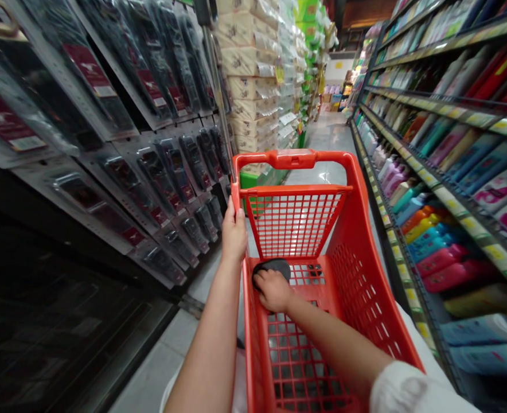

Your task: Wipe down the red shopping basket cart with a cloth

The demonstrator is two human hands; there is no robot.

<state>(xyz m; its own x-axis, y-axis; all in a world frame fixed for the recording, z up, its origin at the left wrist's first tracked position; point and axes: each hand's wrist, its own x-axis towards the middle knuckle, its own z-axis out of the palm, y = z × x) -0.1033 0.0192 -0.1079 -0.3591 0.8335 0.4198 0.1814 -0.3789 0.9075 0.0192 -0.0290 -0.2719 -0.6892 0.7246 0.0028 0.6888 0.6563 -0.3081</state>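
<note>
A red plastic shopping cart [357,252] fills the middle of the head view, its grid floor and perforated right wall showing. My left hand [235,235] is closed around the upper left rim, near the corner by the handle bar. Inside the basket, my right hand [273,290] presses a dark grey cloth [283,267] down at the far left corner of the floor. The fingers are curled over it, and they hide part of it. Just beyond the cloth stands the red grid flap [299,223] below the handle.
Packaged tools in clear blister packs [150,172] hang on the left. Stacked tissue packs [253,86] rise ahead. Shelves of colourful bottles [451,252] line the right side. The tiled aisle floor [326,137] runs away beyond the cart.
</note>
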